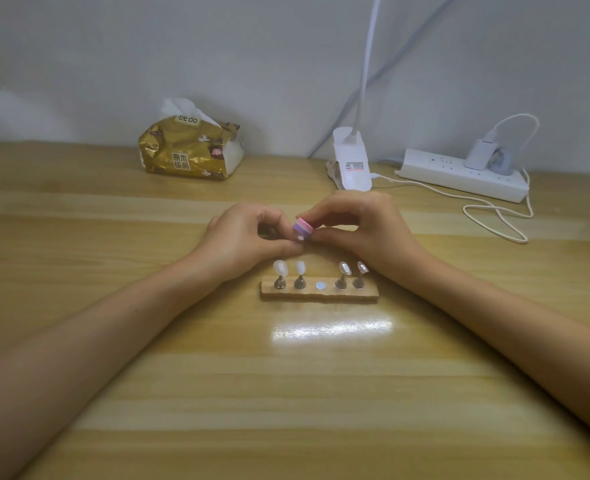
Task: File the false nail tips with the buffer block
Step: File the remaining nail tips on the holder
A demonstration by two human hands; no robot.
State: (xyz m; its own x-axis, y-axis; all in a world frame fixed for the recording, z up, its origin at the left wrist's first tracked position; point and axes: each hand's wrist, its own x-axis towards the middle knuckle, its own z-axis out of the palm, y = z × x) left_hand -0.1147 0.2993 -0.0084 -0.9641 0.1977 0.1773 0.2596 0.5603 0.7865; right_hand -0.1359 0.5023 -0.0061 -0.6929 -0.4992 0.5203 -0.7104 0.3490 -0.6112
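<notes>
A wooden nail stand (pixel 320 298) lies in the middle of the table with several clear false nail tips (pixel 280 268) on metal pegs; its middle slot (pixel 320 285) shows only a round silver disc. Just behind the stand, my right hand (pixel 359 226) pinches a small pink and purple buffer block (pixel 302 228). My left hand (pixel 245 237) pinches a nail tip on its peg (pixel 300 238), mostly hidden by my fingers. The block's lower face touches that tip.
A gold tissue pack (pixel 189 148) stands at the back left by the wall. A white clip lamp base (pixel 350 161) and a white power strip (pixel 460 174) with a looping cable (pixel 494 216) lie at the back right.
</notes>
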